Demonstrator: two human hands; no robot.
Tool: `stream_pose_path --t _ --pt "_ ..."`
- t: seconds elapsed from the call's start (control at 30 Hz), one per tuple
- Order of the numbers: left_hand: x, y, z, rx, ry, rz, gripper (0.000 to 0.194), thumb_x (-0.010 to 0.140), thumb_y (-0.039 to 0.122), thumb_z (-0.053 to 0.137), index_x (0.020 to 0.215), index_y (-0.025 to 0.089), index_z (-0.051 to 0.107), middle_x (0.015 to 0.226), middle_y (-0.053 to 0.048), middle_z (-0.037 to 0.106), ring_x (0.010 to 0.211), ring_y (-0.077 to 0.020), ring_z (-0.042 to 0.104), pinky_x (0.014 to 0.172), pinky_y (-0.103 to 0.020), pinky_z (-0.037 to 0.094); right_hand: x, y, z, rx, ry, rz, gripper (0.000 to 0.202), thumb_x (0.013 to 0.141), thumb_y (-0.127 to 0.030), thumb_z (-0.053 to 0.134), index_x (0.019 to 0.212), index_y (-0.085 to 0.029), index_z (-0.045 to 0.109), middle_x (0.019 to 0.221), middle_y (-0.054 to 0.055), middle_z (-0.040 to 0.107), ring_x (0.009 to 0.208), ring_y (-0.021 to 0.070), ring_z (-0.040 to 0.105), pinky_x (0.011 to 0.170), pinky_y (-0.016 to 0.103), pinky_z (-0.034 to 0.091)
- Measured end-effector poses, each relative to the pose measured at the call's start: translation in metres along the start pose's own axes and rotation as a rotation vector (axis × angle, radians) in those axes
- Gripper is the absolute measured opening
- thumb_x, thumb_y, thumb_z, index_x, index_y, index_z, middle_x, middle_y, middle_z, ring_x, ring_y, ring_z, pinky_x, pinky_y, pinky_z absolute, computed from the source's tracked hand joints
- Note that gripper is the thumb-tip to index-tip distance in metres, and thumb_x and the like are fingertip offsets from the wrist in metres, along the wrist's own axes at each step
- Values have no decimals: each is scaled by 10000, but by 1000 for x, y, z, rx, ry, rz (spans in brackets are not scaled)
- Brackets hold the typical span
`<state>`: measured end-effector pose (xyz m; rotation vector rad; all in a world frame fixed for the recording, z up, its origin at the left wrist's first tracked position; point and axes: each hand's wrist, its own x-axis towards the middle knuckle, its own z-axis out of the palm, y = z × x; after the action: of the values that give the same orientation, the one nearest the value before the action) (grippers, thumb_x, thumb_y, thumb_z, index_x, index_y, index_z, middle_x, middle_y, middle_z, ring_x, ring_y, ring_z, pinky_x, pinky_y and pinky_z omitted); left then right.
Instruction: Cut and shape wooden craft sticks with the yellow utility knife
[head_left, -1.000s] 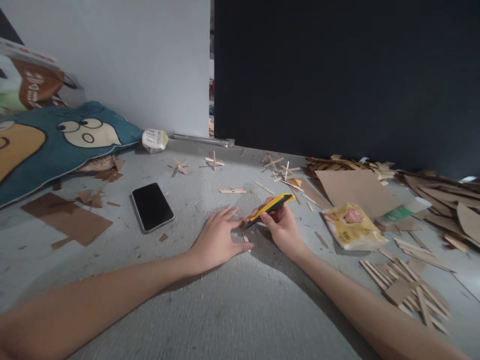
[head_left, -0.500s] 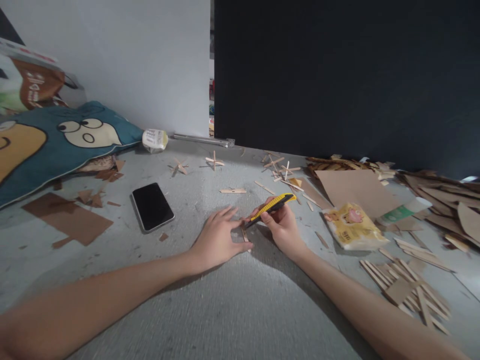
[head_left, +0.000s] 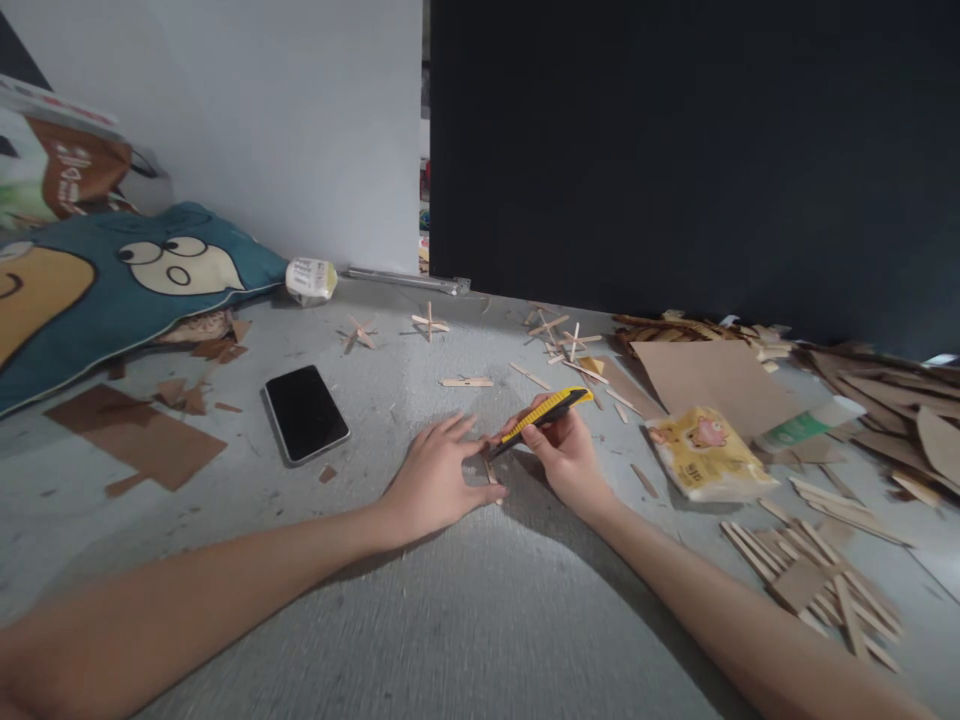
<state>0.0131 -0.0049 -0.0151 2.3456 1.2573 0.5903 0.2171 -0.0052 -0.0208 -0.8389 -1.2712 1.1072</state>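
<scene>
My right hand (head_left: 570,455) is wrapped round a yellow and black utility knife (head_left: 546,411), gripped like a pen. The knife slants down to the left, and its tip meets a short wooden craft stick (head_left: 490,474) lying on the grey tabletop. With thumb and forefinger, my left hand (head_left: 435,475) pins that stick at its two ends; the other fingers are spread on the table. Beyond the hands lies another craft stick (head_left: 466,382), with a small mark or notch at its middle. The exact contact of blade and wood is too small to make out.
A smartphone (head_left: 306,414) lies to the left, near cut cardboard (head_left: 139,437) and a blue pillow (head_left: 150,285). Crossed-stick pieces (head_left: 430,322) stand at the back. On the right are a yellow tissue pack (head_left: 709,455), a green-white tube (head_left: 810,424) and a pile of sticks (head_left: 817,570).
</scene>
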Motion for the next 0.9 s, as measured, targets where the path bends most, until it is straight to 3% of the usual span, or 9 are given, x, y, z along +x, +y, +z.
stream_pose_path --t 0.47,0.7,0.9 --pt "-1 2 -1 -2 4 1 654 792 551 856 1372 285 717 1617 -149 507 1552 -409 376 1240 -661 314 -6 -1 4 -94 -14 -74 407 923 -597 719 1038 -290 478 886 31 727 814 245 737 885 495 622" --pt "0 2 1 8 4 7 562 805 560 839 1283 274 760 1593 -151 538 1545 -408 388 1236 -665 312 -11 1 6 -72 -59 -92 296 984 -513 673 1027 -285 490 958 22 685 888 208 697 902 427 588" --pt "2 4 0 48 16 34 499 792 512 863 1214 260 775 1566 -161 565 1520 -401 431 1221 -657 353 -8 4 8 -295 -81 -111 288 1018 -533 602 942 -264 529 920 29 636 863 201 611 853 390 534"
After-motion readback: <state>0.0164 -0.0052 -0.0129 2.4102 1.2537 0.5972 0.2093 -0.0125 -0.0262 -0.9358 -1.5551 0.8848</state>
